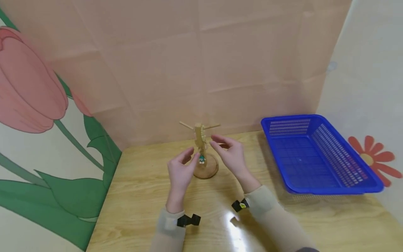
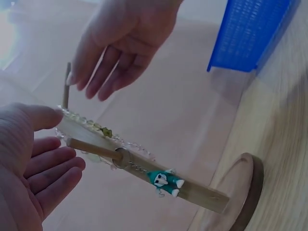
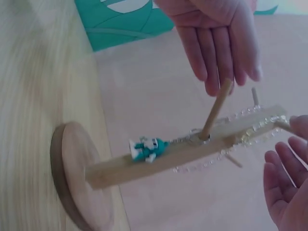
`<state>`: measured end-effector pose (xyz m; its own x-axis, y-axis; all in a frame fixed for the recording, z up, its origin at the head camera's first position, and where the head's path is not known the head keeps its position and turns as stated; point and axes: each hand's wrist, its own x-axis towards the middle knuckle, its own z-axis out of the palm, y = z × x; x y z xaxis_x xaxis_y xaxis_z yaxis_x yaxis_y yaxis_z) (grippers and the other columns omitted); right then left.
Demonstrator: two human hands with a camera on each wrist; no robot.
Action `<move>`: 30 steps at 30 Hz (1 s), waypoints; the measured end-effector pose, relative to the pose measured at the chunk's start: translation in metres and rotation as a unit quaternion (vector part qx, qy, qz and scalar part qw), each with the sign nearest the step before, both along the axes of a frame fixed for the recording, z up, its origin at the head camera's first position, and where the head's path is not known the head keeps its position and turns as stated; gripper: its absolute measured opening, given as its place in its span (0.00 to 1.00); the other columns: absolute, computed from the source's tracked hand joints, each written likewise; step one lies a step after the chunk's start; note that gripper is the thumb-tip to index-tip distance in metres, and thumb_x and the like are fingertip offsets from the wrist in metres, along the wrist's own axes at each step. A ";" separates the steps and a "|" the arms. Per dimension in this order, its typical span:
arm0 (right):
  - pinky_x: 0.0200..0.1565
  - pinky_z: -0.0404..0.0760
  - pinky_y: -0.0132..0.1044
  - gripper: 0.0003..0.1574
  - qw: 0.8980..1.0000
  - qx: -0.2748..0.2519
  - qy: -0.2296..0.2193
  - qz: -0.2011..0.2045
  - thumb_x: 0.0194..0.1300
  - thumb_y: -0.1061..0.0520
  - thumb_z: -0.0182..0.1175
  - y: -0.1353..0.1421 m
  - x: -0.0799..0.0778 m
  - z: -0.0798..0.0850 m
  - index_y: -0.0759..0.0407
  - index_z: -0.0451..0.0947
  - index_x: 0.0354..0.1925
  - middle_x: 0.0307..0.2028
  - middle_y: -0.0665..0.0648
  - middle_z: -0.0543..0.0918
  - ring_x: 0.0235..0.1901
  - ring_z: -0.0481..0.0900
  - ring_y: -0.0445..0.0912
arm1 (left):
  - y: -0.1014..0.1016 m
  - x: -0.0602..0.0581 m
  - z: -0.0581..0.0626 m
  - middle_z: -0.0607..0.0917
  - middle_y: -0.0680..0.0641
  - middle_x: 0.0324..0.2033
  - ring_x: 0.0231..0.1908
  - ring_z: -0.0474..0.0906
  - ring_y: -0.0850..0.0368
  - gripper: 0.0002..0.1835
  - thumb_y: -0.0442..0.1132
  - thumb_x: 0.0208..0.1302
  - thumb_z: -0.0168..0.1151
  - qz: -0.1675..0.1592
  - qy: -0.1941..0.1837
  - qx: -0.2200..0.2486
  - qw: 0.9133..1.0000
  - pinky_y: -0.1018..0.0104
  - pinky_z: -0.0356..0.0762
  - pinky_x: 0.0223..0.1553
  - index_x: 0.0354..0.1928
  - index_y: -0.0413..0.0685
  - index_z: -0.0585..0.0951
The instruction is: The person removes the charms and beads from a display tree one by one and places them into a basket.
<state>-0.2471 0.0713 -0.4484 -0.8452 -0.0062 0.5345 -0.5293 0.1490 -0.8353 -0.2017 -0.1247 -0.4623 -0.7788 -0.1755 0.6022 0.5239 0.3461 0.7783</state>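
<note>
A wooden stand (image 1: 198,135) with an upright post, several side pegs and a round base (image 1: 206,172) stands between both hands. A keychain (image 2: 164,182) with a small green and white figure hangs by its ring from a front peg (image 3: 215,110). Clear and yellowish bead strands (image 2: 85,121) hang near the top of the post. To the left, my left hand (image 1: 182,170) is held in the air with loosely bent fingers and nothing in them. My right hand (image 1: 232,156) hovers on the other side, also holding nothing, its thumb near a peg's end in the right wrist view.
A blue plastic basket (image 1: 284,168) with perforated walls sits on the right of the wooden table (image 1: 135,206). Behind the stand rises a pink cloth backdrop (image 1: 163,70). A panel with a painted tulip (image 1: 31,84) borders the left side.
</note>
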 end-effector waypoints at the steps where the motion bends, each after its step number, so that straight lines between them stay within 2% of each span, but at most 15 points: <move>1: 0.50 0.89 0.37 0.18 1.000 -0.009 -0.003 -0.002 0.70 0.56 0.75 -0.004 -0.001 0.001 0.61 0.89 0.55 0.51 0.55 0.92 0.49 0.89 0.50 | 0.001 0.000 -0.001 0.92 0.40 0.45 0.46 0.91 0.40 0.15 0.36 0.64 0.80 0.000 -0.005 0.008 1.000 0.56 0.91 0.47 0.49 0.36 0.91; 6: 0.47 0.88 0.35 0.17 0.999 -0.041 -0.008 -0.015 0.67 0.62 0.76 -0.022 -0.007 0.002 0.67 0.89 0.53 0.50 0.61 0.91 0.47 0.90 0.57 | 0.002 0.000 -0.007 0.92 0.37 0.43 0.43 0.91 0.38 0.14 0.34 0.63 0.80 -0.008 -0.013 0.038 0.999 0.53 0.91 0.45 0.47 0.33 0.91; 10: 0.43 0.87 0.31 0.15 0.998 -0.049 -0.012 -0.032 0.66 0.67 0.75 -0.035 -0.003 0.008 0.71 0.89 0.51 0.48 0.67 0.91 0.44 0.90 0.65 | 0.004 0.001 -0.009 0.92 0.36 0.41 0.42 0.92 0.39 0.13 0.32 0.62 0.80 -0.008 -0.005 0.049 0.999 0.52 0.91 0.44 0.46 0.30 0.90; 13: 0.43 0.90 0.38 0.13 0.998 -0.048 -0.008 -0.044 0.66 0.68 0.74 -0.041 0.008 0.022 0.73 0.89 0.49 0.46 0.69 0.91 0.42 0.90 0.66 | 0.004 0.001 -0.008 0.92 0.37 0.41 0.41 0.92 0.41 0.13 0.32 0.63 0.80 0.000 -0.006 0.046 0.999 0.55 0.91 0.43 0.46 0.31 0.91; 14: 0.44 0.91 0.43 0.13 0.998 -0.047 -0.005 -0.047 0.66 0.68 0.74 -0.043 0.011 0.025 0.73 0.88 0.48 0.46 0.69 0.90 0.41 0.90 0.66 | 0.004 0.001 -0.008 0.92 0.37 0.40 0.41 0.92 0.42 0.12 0.32 0.63 0.80 0.001 -0.007 0.043 0.999 0.55 0.91 0.43 0.45 0.31 0.91; 18: 0.44 0.92 0.47 0.13 0.998 -0.040 0.001 -0.057 0.67 0.62 0.76 -0.044 0.004 0.018 0.68 0.90 0.48 0.46 0.64 0.92 0.41 0.90 0.62 | 0.005 0.000 -0.006 0.93 0.39 0.39 0.39 0.93 0.45 0.11 0.31 0.63 0.80 0.006 -0.014 0.029 0.999 0.58 0.92 0.42 0.44 0.31 0.91; 21: 0.42 0.92 0.42 0.13 0.997 -0.038 -0.002 -0.065 0.67 0.59 0.77 -0.044 -0.007 0.005 0.65 0.91 0.48 0.46 0.60 0.92 0.40 0.91 0.60 | 0.005 -0.001 -0.007 0.93 0.40 0.38 0.39 0.93 0.47 0.10 0.31 0.63 0.79 0.006 -0.018 0.025 1.000 0.60 0.91 0.41 0.43 0.31 0.91; 24: 0.42 0.92 0.45 0.13 0.997 -0.038 -0.001 -0.071 0.67 0.59 0.77 -0.045 -0.009 0.006 0.65 0.92 0.47 0.45 0.61 0.92 0.39 0.91 0.60 | 0.006 -0.002 -0.007 0.93 0.41 0.38 0.38 0.93 0.47 0.10 0.31 0.64 0.79 0.007 -0.018 0.028 0.999 0.61 0.91 0.41 0.44 0.31 0.91; 30: 0.40 0.91 0.35 0.13 0.996 -0.029 0.000 -0.084 0.67 0.57 0.78 -0.047 -0.010 0.009 0.63 0.92 0.45 0.45 0.59 0.93 0.38 0.91 0.55 | 0.004 -0.002 -0.006 0.93 0.42 0.37 0.36 0.93 0.48 0.09 0.31 0.63 0.79 0.008 -0.023 0.024 0.999 0.60 0.91 0.39 0.42 0.32 0.92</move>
<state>-0.2571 0.0244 -0.4391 -0.8312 0.1665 0.5304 -0.5013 0.1882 -0.8446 -0.2032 -0.1203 -0.4685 -0.8029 -0.2162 0.5555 0.4811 0.3152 0.8180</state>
